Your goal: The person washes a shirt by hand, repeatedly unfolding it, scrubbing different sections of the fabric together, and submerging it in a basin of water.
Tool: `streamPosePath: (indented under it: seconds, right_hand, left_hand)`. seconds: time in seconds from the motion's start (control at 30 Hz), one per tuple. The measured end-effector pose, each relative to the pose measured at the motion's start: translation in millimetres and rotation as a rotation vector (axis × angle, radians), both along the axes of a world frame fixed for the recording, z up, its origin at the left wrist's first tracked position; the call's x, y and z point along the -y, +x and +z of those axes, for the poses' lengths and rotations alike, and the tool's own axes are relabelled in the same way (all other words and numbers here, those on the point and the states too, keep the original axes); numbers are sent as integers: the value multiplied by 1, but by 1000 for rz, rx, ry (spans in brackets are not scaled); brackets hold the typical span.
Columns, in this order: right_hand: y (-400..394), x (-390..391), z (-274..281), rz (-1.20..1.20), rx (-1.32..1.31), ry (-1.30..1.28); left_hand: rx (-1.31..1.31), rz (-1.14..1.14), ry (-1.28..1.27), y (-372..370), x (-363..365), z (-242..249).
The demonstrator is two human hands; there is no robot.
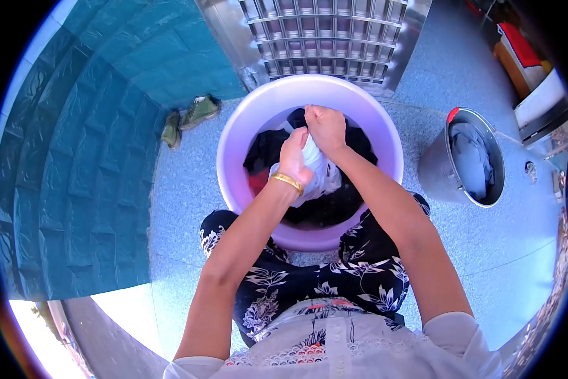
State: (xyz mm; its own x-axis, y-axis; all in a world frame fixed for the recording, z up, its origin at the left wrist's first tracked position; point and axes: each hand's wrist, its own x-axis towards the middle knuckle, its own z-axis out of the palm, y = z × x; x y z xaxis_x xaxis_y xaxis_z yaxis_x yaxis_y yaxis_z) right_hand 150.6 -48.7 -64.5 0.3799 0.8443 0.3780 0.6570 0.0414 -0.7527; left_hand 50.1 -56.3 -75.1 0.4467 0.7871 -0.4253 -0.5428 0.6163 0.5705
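A large pale purple tub [385,129] stands on the floor between my knees, with dark clothes [262,151] and a bit of red cloth in it. Over its middle, a wet white garment [320,174] with dark marks is bunched between my hands. My left hand [293,158], with a gold bangle at the wrist, is closed around one side of the cloth. Just above and to the right, my right hand [327,129] makes a fist on the garment's upper part. The lower part of the cloth hangs into the tub.
To the right stands a metal bucket [436,165] with grey-blue cloth [472,158] inside. A pair of green shoes [198,112] sits by the teal wall covering [88,170] at the left. Behind the tub is a metal grille door [325,38].
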Motion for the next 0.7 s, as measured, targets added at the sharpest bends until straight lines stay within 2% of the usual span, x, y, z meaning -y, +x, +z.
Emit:
streamPosePath:
  seconds: [0.07, 0.13, 0.2, 0.23, 0.27, 0.33, 0.37, 0.4, 0.47, 0.5, 0.53, 0.57, 0.6, 0.67, 0.7]
  right_hand:
    - [-11, 6, 4, -25, 72, -11]
    - [-40, 20, 7, 85, 23, 107]
    - [-74, 44, 11, 244, 301, 503]
    - [-81, 63, 23, 400, 246, 170]
    - [-74, 55, 18, 402, 245, 168]
    - [-39, 19, 6, 198, 82, 208]
    - [-17, 6, 7, 89, 45, 131]
    - [-4, -1, 6, -18, 6, 51]
    - [-12, 0, 2, 5, 25, 52]
    - [-19, 2, 1, 28, 48, 52]
    - [-37, 13, 6, 34, 65, 110]
    - [-52, 25, 5, 154, 138, 123]
    - [-69, 45, 13, 235, 202, 279]
    - [-77, 61, 22, 379, 194, 239]
    - [-70, 51, 16, 378, 193, 239]
  left_hand:
    - [11, 5, -6, 3, 2, 11]
    - [9, 38, -8, -7, -29, -33]
    - [949, -603, 437, -26, -81, -91]
    - [931, -718, 404, -26, -74, -71]
    - [930, -715, 402, -25, -56, -57]
    - [282, -25, 27, -11, -13, -24]
    - [76, -81, -76, -2, -7, -6]
    - [51, -79, -37, 2, 2, 7]
    - [33, -73, -23, 1, 4, 23]
    - [35, -76, -24, 1, -2, 6]
    - [416, -129, 175, -2, -11, -26]
    - [798, -177, 375, -6, -18, -42]
    - [153, 39, 475, -17, -16, -31]
    - [996, -764, 392, -22, -75, -68]
    - [995, -764, 392, -18, -61, -58]
